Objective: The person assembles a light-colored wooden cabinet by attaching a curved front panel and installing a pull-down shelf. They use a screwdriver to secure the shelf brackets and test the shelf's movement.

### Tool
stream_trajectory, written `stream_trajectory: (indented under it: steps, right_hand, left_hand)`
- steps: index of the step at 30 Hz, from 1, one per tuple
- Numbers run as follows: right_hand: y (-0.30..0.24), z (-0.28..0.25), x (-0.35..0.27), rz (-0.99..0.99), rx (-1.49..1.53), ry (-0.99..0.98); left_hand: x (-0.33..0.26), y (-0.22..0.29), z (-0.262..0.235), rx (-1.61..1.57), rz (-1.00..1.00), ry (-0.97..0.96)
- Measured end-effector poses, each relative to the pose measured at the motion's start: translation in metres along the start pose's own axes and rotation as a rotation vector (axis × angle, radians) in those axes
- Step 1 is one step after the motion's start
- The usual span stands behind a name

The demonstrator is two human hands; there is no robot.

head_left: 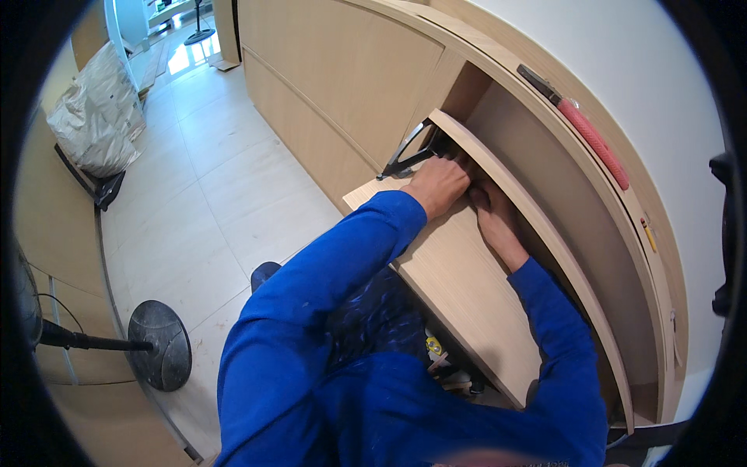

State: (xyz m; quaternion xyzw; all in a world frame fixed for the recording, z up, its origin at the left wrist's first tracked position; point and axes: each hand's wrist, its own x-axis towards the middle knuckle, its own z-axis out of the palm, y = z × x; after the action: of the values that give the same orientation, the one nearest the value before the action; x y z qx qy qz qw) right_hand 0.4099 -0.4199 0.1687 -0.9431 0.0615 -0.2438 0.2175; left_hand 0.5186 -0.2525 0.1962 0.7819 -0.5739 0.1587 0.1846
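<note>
Black clamp (408, 156) sits at the far end of the light wooden panel (459, 272), its long axis slanting along that end edge. Left hand (438, 185) is nearer, fingers clenched just beside its handle; right hand (492, 214) lies behind, against the curved board (537, 226), grip hidden.
</note>
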Motion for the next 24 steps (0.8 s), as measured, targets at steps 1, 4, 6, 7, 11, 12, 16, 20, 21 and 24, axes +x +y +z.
stream_trajectory:
  steps: [1, 4, 6, 7, 11, 12, 16, 20, 21, 24]
  right_hand:
    - [-0.0005, 0.0015, 0.0009, 0.059, 0.278, -0.049]
    - [-0.0020, 0.0029, 0.0014, 0.003, 0.188, 0.034]
    - [-0.0022, 0.0018, 0.0010, 0.007, 0.167, 0.061]
    - [-0.0021, 0.0009, 0.0004, 0.070, 0.151, -0.003]
    - [-0.0018, -0.0032, -0.0002, 0.036, 0.089, -0.151]
    - [-0.0025, -0.0026, 0.0003, 0.015, 0.120, -0.087]
    - [-0.0058, 0.0033, 0.0004, 0.027, 0.204, -0.016]
    - [-0.0031, 0.0025, -0.0020, 0.079, 0.223, -0.094]
    - [-0.0018, 0.0027, -0.0020, 0.121, 0.173, -0.119]
    - [0.0034, 0.0014, -0.0021, 0.098, 0.171, -0.051]
  left_hand:
    - [0.0004, 0.0007, 0.0003, 0.012, 0.001, -0.031]
    - [0.0014, 0.0024, 0.0002, 0.017, -0.024, -0.078]
    - [0.0016, 0.0032, -0.0001, 0.026, -0.027, -0.047]
    - [0.0015, 0.0038, -0.0001, 0.039, -0.016, -0.007]
    - [-0.0010, 0.0042, 0.0005, 0.003, -0.061, 0.004]
    - [-0.0015, 0.0039, 0.0007, -0.014, -0.048, -0.010]
    - [-0.0028, 0.0011, 0.0015, -0.092, 0.003, 0.039]
    - [-0.0017, 0.0015, 0.0016, -0.094, -0.025, 0.020]
    - [-0.0018, 0.0025, 0.0015, -0.090, -0.028, 0.036]
    - [-0.0037, 0.0069, -0.0002, -0.056, -0.008, 0.011]
